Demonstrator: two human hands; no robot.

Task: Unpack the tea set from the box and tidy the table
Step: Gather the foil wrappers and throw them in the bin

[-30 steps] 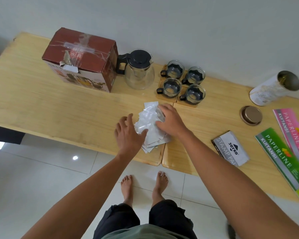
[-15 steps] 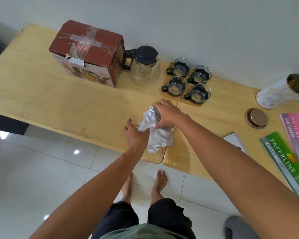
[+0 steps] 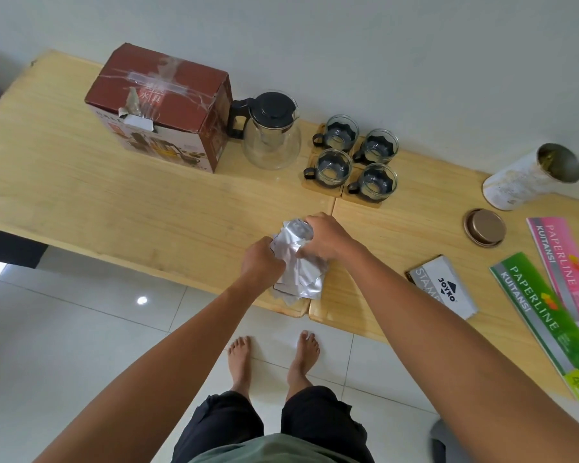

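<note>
Wooden table (image 3: 81,202) runs across the frame, and low centre, right at its near edge, both hands are bunching the wrappers (image 3: 298,262): left hand (image 3: 261,259) clenched on the lower side, right hand (image 3: 328,235) gripping the top. I'd say they're light, soft and slippery, so squeeze the whole wad. Teapot (image 3: 271,135) and cups (image 3: 355,158) upper centre look fragile; open room lies left.

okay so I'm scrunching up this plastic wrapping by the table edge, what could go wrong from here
1. The plastic wrapping sits near the table's front edge, and both the left hand and right hand are bunching it; loose sheets could slip to the floor.
2. The four glass cups stand just beyond the hands, so a forward sweep might knock one over.
</note>
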